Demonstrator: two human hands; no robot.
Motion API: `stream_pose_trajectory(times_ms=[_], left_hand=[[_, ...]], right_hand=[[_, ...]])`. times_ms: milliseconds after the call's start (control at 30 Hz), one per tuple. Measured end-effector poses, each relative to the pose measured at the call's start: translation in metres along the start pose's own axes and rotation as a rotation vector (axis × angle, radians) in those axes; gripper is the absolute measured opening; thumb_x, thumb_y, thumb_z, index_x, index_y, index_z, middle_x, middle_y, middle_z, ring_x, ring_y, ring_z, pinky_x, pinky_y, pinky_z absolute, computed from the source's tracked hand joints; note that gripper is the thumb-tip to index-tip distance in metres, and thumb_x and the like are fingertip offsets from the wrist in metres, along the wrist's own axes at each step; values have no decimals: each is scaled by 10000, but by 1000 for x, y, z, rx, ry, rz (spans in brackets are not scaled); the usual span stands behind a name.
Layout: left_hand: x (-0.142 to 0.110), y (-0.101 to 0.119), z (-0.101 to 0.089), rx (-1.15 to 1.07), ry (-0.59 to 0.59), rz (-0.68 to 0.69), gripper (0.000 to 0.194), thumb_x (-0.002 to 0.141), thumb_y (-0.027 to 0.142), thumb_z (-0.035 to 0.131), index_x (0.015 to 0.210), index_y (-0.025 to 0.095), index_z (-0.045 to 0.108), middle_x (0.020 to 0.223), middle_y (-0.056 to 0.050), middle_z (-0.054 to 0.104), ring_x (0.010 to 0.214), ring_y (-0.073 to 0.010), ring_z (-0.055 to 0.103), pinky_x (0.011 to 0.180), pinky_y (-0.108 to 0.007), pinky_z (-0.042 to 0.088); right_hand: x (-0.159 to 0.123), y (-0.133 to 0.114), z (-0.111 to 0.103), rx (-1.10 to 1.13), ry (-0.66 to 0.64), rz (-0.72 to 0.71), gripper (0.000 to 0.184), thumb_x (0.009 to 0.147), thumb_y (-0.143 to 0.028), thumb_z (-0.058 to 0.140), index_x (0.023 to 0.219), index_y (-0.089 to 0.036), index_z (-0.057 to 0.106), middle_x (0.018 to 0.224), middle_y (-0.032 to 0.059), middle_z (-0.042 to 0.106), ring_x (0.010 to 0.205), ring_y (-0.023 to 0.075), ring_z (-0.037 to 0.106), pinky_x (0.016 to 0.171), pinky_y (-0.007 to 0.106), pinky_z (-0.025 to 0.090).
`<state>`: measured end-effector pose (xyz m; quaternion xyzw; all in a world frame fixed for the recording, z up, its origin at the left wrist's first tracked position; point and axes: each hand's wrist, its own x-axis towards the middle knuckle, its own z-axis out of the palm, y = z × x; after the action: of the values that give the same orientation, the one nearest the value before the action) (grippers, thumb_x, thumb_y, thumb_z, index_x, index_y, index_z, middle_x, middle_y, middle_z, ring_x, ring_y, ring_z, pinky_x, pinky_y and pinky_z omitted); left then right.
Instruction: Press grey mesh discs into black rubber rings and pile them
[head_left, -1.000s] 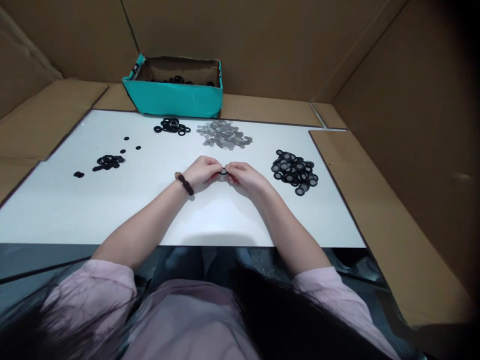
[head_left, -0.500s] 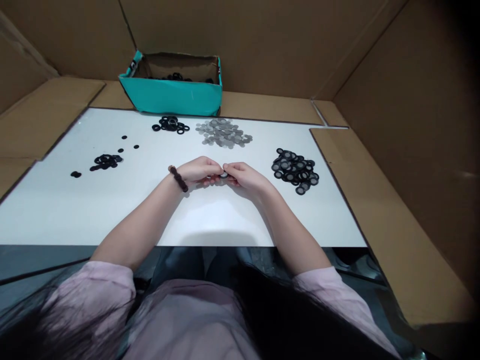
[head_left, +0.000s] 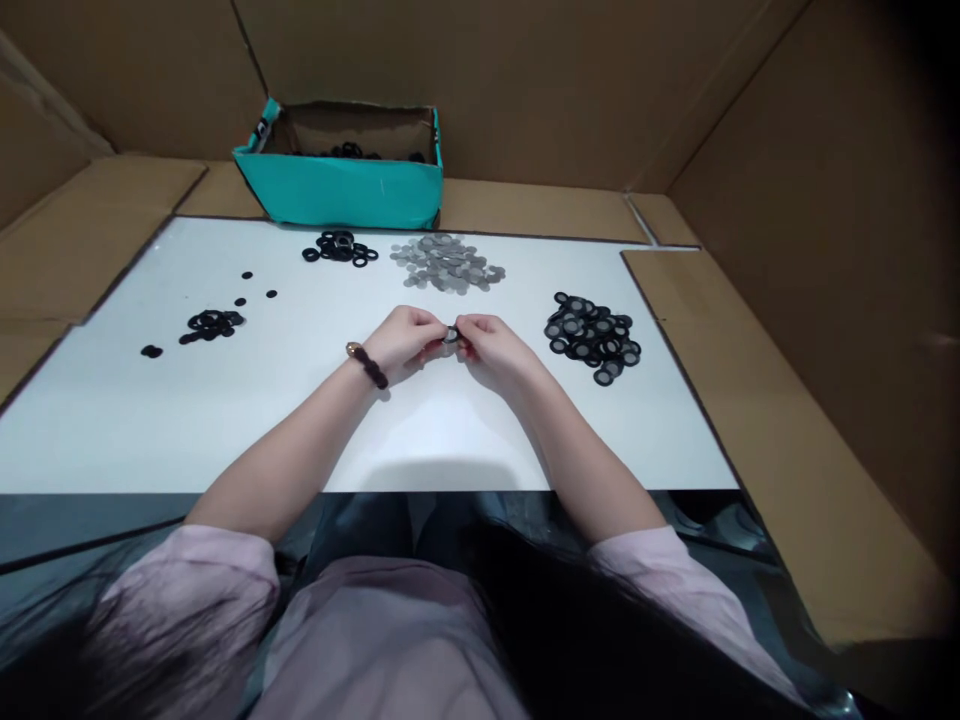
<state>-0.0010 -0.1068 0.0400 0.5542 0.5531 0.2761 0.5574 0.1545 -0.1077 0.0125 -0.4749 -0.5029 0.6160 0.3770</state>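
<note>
Between my two hands, above the middle of the white table (head_left: 247, 425), is a small black ring with a pale grey disc (head_left: 451, 337). My left hand (head_left: 407, 338) pinches its left side between thumb and fingers. On the right side, the thumb and fingertips of my right hand (head_left: 491, 343) close on the same ring. Fingertips cover part of it, so I cannot tell how the disc sits in the ring. Beyond my hands lies a pile of loose grey discs (head_left: 448, 264). A heap of black rings with grey centres (head_left: 592, 338) is to the right.
A teal box (head_left: 341, 190) with black pieces inside stands at the back. Before it lie black rings (head_left: 341, 248). More black rings and discs (head_left: 214, 324) are scattered on the left. Cardboard walls (head_left: 540, 100) enclose the back and sides, with a cardboard strip (head_left: 750, 400) along the right.
Both hands have shifted slightly away from me, still holding the black ring. My fingers have regripped, and more of the ring and disc shows between them.
</note>
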Motion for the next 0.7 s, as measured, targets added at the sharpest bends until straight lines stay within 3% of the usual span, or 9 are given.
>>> stream_pose_trajectory(times_ms=[133,333,500,700], left_hand=[[-8,8,10,17,5,3,200,727,129,526,537,162,469,460,24,422,394,-51,343,453,-239,262],[-7,5,-4,176,-248,46,251,733,228,597,513,164,496,421,14,425,400,-66,351,439,-230,245],[-3,2,-8,151,-235,63,256,728,230,605,504,161,504,409,18,408,400,-63,340,436,-221,249],[0,2,-12,37,-265,28,239,706,251,644,521,155,526,438,9,436,418,-67,369,453,-232,301]], right_hand=[[-6,-5,-1,57,-79,7,320,885,-277,552,602,-186,435,501,-39,401,479,81,362,515,226,273],[-8,-2,-7,9,-216,-13,335,832,-334,641,598,-176,461,517,-42,390,504,77,337,530,232,259],[-7,0,-9,12,-225,17,376,839,-380,631,576,-176,457,496,-35,403,491,78,349,519,238,256],[-11,-8,-7,-1,-237,-45,368,822,-344,655,572,-180,440,531,-43,390,500,70,321,516,237,254]])
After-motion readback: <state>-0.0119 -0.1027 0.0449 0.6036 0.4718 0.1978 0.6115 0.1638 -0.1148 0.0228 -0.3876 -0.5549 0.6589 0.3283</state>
